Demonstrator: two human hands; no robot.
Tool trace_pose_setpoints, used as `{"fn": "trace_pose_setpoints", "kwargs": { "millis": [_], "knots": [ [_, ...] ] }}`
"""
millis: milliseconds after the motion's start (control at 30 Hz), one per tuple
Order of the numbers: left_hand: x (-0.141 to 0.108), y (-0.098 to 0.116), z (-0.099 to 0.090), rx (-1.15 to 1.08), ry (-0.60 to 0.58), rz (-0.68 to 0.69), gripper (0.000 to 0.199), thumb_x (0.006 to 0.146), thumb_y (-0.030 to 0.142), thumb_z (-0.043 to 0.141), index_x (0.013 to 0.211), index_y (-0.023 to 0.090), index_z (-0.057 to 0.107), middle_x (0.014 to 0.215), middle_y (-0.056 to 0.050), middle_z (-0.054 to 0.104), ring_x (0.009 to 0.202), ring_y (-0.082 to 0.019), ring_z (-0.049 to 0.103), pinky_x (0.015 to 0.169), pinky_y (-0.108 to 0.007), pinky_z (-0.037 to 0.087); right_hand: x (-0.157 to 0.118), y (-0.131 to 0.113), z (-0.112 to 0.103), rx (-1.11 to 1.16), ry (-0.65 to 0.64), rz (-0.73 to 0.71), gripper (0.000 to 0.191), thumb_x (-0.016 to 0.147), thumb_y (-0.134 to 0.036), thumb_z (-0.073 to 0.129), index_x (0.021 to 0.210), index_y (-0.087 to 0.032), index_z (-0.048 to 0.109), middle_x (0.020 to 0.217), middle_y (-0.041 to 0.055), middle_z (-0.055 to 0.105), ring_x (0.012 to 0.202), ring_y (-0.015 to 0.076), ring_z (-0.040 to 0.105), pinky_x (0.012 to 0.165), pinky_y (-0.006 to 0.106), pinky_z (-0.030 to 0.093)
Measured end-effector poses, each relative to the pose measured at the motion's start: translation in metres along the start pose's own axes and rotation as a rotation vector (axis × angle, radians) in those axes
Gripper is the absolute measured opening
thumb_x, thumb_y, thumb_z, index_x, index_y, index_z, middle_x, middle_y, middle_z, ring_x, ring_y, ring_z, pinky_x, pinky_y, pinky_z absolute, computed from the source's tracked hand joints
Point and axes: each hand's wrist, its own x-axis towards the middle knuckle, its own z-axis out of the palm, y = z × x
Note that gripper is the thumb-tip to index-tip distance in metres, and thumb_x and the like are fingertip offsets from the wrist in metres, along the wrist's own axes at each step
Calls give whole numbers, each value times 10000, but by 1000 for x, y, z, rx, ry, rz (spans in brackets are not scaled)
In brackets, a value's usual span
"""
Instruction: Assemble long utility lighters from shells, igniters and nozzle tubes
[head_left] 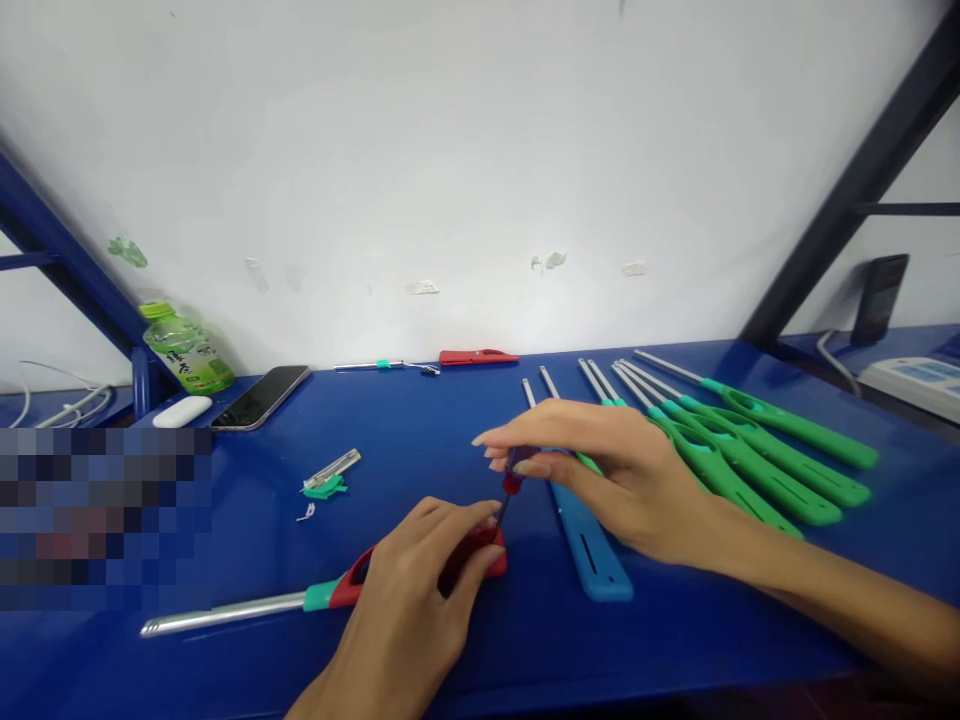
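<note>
My left hand [420, 575] is closed round the handle of a red long-necked lighter [346, 592], whose metal tube points left across the table. Between thumb and fingers of my right hand [600, 470] is a small screwdriver [513, 484] with a dark red handle. Its shaft slants down to the red handle near my left fingertips; the tip itself is hidden. Just right of the red one lies a blue long-necked lighter [592, 550], partly under my right hand. Several green long-necked lighters [787, 480] are fanned out beyond my right forearm.
Loose lighter parts [330, 478] lie on the blue table [405, 430] to the left. A red casing piece [478, 357] and a thin metal tube [360, 366] rest by the wall. A phone [262, 397], a white case [182, 411] and a green-labelled bottle [187, 350] stand back left.
</note>
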Motion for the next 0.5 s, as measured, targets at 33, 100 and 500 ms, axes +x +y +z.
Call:
{"fn": "trace_pose_setpoints", "kwargs": {
  "millis": [33, 100, 500],
  "knots": [
    [0, -1, -1, 4, -3, -2, 306, 886, 85, 735, 1146, 245, 751, 883, 20, 769, 748, -151, 723, 733, -252, 619, 1, 1, 0, -6, 4, 0, 345, 1042, -57, 561, 1292, -229, 725, 1048, 20, 776, 919, 122, 709, 823, 246, 610],
    [-1, -2, -2, 14, -10, 0, 296, 868, 111, 777, 1135, 237, 754, 888, 11, 775, 783, -169, 736, 755, -271, 623, 2, 2, 1, -27, 1, -1, 336, 1035, -67, 575, 1280, -237, 731, 1019, 20, 766, 895, 134, 705, 818, 271, 610],
    [-12, -12, 1, 97, -50, 40, 212, 920, 216, 768, 1120, 276, 734, 1032, -6, 805, 907, -246, 736, 810, -386, 593, 7, -6, 15, -70, -55, 69, 285, 1088, -258, 561, 1344, -271, 686, 1099, 47, 699, 965, 168, 668, 834, 315, 585]
  ]
}}
